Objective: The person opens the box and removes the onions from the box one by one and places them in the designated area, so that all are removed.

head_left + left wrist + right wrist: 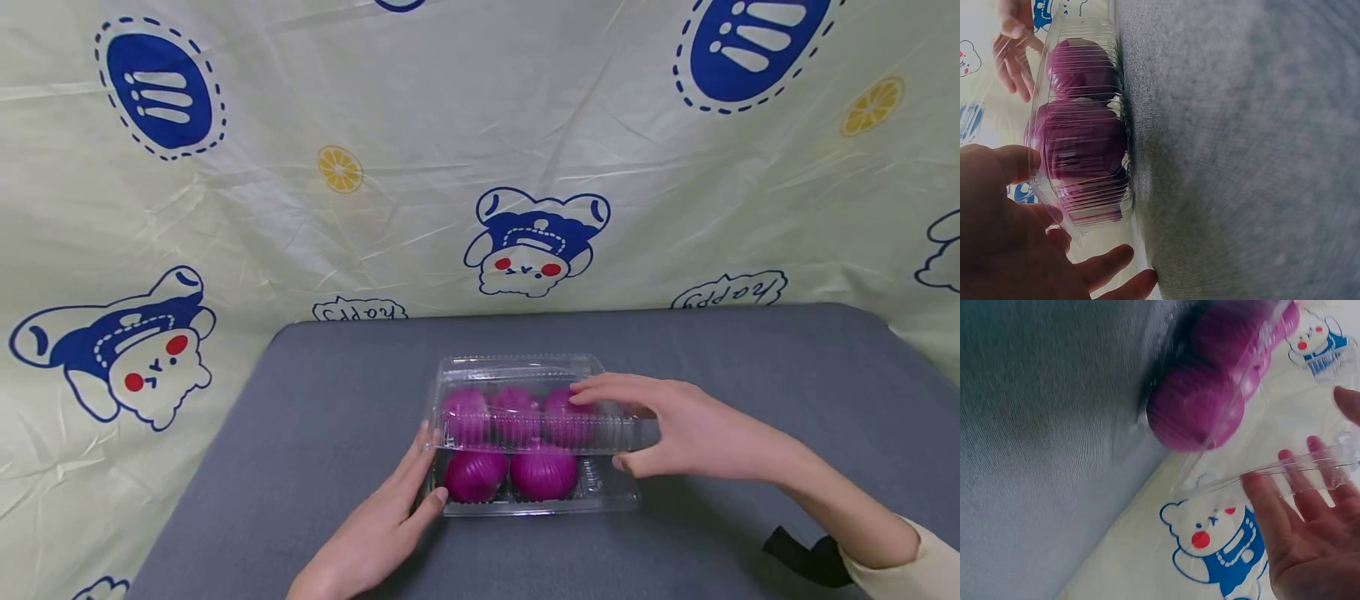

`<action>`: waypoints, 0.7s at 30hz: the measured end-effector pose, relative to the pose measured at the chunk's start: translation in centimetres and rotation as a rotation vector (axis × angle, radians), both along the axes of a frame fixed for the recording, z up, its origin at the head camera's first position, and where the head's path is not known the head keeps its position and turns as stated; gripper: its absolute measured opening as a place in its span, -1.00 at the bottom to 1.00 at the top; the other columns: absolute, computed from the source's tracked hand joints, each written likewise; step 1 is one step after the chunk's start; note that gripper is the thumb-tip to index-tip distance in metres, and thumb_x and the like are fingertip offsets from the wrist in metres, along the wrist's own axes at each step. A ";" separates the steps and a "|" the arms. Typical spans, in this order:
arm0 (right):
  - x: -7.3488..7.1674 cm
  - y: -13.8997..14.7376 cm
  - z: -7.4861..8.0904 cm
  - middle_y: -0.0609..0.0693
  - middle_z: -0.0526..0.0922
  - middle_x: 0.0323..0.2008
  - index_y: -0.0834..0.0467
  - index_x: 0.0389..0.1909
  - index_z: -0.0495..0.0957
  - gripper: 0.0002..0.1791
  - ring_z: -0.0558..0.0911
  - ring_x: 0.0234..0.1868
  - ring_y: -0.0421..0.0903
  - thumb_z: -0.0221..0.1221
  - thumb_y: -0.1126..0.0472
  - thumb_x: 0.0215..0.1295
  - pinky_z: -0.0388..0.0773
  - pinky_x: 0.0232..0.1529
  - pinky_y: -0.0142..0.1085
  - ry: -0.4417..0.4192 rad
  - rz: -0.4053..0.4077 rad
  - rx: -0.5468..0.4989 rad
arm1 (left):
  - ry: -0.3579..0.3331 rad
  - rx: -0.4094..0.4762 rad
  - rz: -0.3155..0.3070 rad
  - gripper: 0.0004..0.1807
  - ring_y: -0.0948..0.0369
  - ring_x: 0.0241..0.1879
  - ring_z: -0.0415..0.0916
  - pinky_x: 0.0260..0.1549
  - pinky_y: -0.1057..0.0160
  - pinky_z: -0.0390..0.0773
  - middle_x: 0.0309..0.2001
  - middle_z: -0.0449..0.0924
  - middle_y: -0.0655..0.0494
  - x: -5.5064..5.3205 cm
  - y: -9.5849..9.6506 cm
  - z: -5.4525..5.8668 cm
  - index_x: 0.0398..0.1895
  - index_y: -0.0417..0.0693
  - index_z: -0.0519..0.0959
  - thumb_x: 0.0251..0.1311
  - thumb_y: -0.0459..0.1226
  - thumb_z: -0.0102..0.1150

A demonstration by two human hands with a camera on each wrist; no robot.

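A clear plastic clamshell box (615,500) holds several red onions (544,473), its hinged lid (517,365) raised at a tilt over them. My left hand (375,521) lies along the box's left side with long, fairly straight fingers. In the left wrist view its thumb (1019,164) touches the rim beside the onions (1079,140). My right hand (693,429) grips the lid's right end, fingers over the top and thumb low at the front edge. Through the clear plastic, the right wrist view shows fingers (1300,481) against the lid.
The box stands on a grey cloth-covered table (322,400). Behind it hangs a pale curtain (420,242) printed with cartoon bears and orange slices. A black strap (810,558) lies by the right sleeve (907,567).
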State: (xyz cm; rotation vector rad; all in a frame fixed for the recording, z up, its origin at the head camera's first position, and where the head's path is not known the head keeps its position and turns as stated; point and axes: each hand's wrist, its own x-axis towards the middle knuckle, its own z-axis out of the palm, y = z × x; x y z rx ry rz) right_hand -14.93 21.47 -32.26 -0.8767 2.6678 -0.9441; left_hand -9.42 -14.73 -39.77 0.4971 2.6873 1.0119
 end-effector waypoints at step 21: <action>-5.5 0.1 -1.1 -0.06 0.42 0.34 -0.24 0.48 0.24 -0.48 0.60 -0.03 0.00 -0.05 0.10 0.56 0.42 0.13 0.11 0.162 -0.254 -0.480 | -0.036 0.032 0.019 -0.25 0.28 0.49 -0.16 0.32 -0.14 0.14 0.55 -0.33 0.50 0.2 0.1 0.2 0.57 0.44 -0.15 0.41 0.25 -0.20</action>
